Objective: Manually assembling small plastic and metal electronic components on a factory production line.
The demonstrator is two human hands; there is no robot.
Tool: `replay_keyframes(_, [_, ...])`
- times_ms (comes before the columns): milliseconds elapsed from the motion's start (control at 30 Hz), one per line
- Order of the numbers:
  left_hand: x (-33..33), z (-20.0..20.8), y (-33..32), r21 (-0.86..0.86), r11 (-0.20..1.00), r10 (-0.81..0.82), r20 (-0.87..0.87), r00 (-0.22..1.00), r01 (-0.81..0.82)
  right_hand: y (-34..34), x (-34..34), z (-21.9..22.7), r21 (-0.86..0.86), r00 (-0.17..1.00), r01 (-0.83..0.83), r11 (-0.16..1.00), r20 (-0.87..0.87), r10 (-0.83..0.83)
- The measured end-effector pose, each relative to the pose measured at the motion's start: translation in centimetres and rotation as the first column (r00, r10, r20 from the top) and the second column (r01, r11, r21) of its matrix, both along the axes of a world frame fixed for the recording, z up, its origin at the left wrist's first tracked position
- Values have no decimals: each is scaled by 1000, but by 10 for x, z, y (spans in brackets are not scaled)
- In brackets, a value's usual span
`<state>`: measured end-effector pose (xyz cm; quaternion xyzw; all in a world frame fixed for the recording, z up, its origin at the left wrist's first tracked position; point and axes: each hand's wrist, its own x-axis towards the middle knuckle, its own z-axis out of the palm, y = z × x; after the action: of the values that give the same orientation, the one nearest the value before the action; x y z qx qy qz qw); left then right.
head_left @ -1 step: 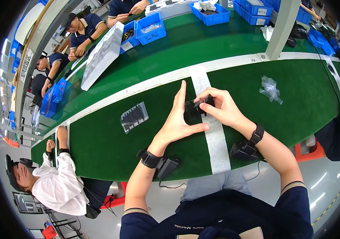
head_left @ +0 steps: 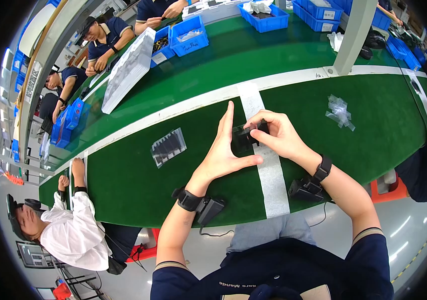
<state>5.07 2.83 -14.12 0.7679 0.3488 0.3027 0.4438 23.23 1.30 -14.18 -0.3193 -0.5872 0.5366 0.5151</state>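
Observation:
My right hand (head_left: 284,136) pinches a small black part (head_left: 258,127) between thumb and fingertips, above the white strip (head_left: 272,187) that crosses the green tabletop. The part's exact kind is unclear, and my fingers hide some of it. My left hand (head_left: 222,156) stands on edge to its left, fingers straight and thumb spread toward the right hand. Between the two hands lies a dark, partly see-through flat piece (head_left: 241,140), close to the left fingers. Whether the left hand touches it I cannot tell.
Left of my hands lies a clear sheet with black strips (head_left: 169,147). Crumpled clear film pieces (head_left: 340,113) lie to the right. A grey post (head_left: 356,37) rises at the back right. Beyond are blue bins (head_left: 189,36) and a leaning white tray (head_left: 129,70). Co-workers sit around.

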Motion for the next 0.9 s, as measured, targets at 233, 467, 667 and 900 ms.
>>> replay_keyframes(233, [2, 3, 0, -1, 1000, -9, -36, 999, 9, 2, -4, -7, 43, 997, 69, 997, 21, -70])
replay_keyframes(467, [1, 3, 0, 68, 998, 19, -115, 993, -12, 0, -1, 3, 20, 988, 21, 1000, 154, -24])
replay_keyframes(667, [3, 3, 2, 150, 989, 35, -169, 985, -9, 2, 0, 2, 108, 970, 133, 985, 190, -152])
replay_keyframes(900, [2, 4, 1, 113, 993, 39, -154, 987, -22, 0, 0, 8, 169, 949, 82, 982, 287, -128])
